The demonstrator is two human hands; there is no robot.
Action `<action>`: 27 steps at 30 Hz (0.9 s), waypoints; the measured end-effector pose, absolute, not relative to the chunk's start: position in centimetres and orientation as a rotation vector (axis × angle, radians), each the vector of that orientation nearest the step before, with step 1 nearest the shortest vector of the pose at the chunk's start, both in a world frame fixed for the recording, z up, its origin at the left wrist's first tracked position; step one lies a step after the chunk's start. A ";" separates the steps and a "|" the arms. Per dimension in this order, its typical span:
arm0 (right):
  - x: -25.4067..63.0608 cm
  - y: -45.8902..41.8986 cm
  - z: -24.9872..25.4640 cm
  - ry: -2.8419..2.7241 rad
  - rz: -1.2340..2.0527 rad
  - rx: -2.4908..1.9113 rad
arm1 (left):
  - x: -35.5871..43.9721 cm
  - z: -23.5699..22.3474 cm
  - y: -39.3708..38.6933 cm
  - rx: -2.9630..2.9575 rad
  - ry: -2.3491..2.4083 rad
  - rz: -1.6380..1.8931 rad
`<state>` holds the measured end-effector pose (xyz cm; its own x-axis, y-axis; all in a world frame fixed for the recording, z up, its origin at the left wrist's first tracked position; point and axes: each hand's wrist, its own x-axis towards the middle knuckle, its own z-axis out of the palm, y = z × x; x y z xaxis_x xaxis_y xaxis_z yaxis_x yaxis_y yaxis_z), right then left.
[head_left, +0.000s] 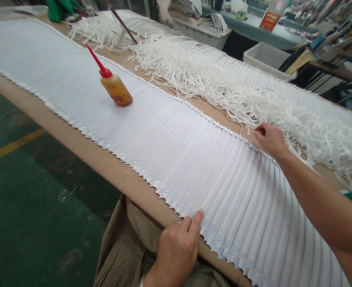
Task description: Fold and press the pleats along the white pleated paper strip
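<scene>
A long row of overlapping white sheets (164, 131), which look like paper or thin card, runs across the table in a fan of narrow steps. My left hand (178, 245) is at the near edge of this row, index finger on the top sheets and the other fingers curled; the thumb is hidden. Over the far edge, my right hand (270, 138) is closed in a pinch; I cannot make out anything between its fingertips. Just beyond it lies a heap of thin white strips (229, 89). A squeeze bottle of amber liquid (116, 89) with a red nozzle stands on the sheets.
Brown board (83, 153) covers the table. Behind the heap stretches a second row of white sheets (298, 91). A dark thin stick (122, 24) leans among the strips. Farther back are a white plastic bin (265, 59) and a crate of stacked sheets (193, 34).
</scene>
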<state>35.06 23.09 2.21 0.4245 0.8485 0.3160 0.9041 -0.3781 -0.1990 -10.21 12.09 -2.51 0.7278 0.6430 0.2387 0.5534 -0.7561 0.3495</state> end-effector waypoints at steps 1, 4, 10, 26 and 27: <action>36.4 22.4 2.5 -1.470 -0.250 -2.372 | -10.2 -2.6 12.1 2.667 0.939 0.539; 40.3 20.0 3.0 -1.502 -0.177 -2.458 | -10.4 -2.6 12.2 2.597 0.919 0.678; 42.9 16.9 1.3 -1.653 0.005 -2.519 | -11.0 -2.2 12.0 2.461 0.919 0.845; 24.8 9.5 6.4 -1.882 0.566 -2.162 | -8.7 0.1 10.7 2.053 0.825 0.745; 21.8 9.0 6.9 -1.986 0.706 -2.064 | -8.2 0.3 10.8 1.963 0.821 0.721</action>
<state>21.78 8.96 6.94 -0.0116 0.9789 -0.2038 0.8880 -0.0836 -0.4522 -8.21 10.77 0.34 0.6154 0.7696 0.1702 0.2689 -0.4080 0.8725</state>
